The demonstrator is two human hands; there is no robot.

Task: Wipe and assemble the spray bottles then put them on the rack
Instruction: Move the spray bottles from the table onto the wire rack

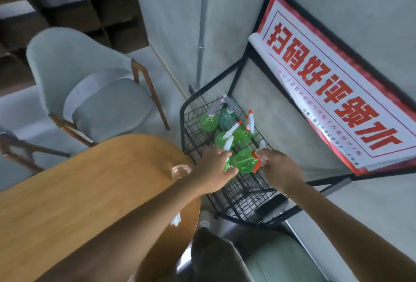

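A black wire rack (195,121) stands on the floor to the right of the table. Several green spray bottles with white and orange or pink heads stand in it, one at the far end (209,121) and a darker teal one (227,116) beside it. Over the rack's near half I hold a green bottle (244,161) between both hands. My left hand (213,169) grips its body from the left. My right hand (279,169) holds its white and orange spray head (256,157).
The round wooden table (78,191) lies at the left with a small clear glass (180,171) near its edge and a white cloth (176,220) at its rim. A grey chair (90,92) stands behind it. A red and white sign (337,83) leans on the wall beside the rack.
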